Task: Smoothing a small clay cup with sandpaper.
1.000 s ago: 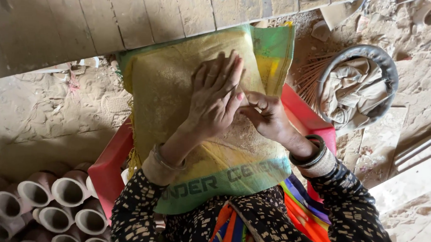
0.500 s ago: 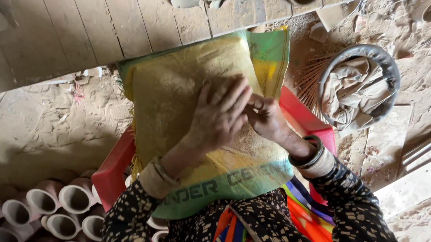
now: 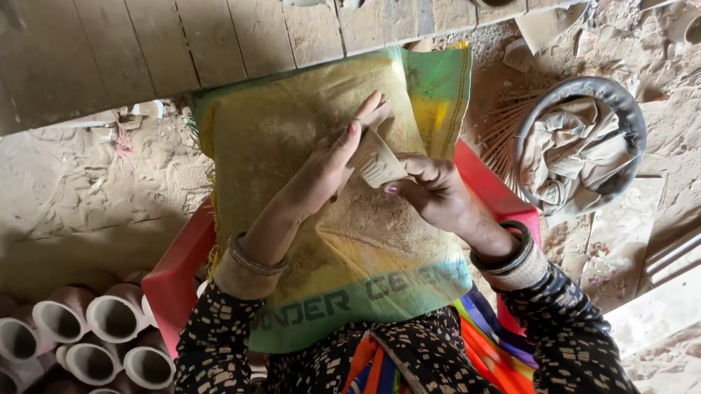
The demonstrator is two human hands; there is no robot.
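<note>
Change since earlier: both hands have lifted off the sack; before, your left palm lay flat on it, and now a small clay cup shows between the two hands.
Head view, left hand (image 3: pixel 332 161): your fingers (image 3: pixel 369 112) are stretched out and cradle the clay cup (image 3: pixel 377 161) from the left side, thumb against its wall; grasping it lightly, not clenched.
Head view, right hand (image 3: pixel 436 194): curled in from the right, fingertips pinching the cup's lower part; it grips the same cup.
Cup position: held just above the yellow-green woven sack (image 3: pixel 306 141) spread over your lap, near its upper middle, mouth turned toward the left palm.
Doing the step well: as I judge it, keep the pressure even and light, since thin clay like this probably dents or cracks under a hard pinch; turn it with the right fingertips while the left palm steadies it.
Support: the sack lies over a red plastic stool (image 3: pixel 175 272); keep the work low over the sack so a slip lands soft.
Surroundings: finished clay cups (image 3: pixel 89 335) are stacked on their sides at lower left; a round basin (image 3: pixel 629 121) with crumpled cloth sits at right on the dusty floor (image 3: pixel 71 203); thin sticks (image 3: pixel 512 121) lie beside it.
Wrists: bangles (image 3: pixel 508 253) sit clear of the cup.
</note>
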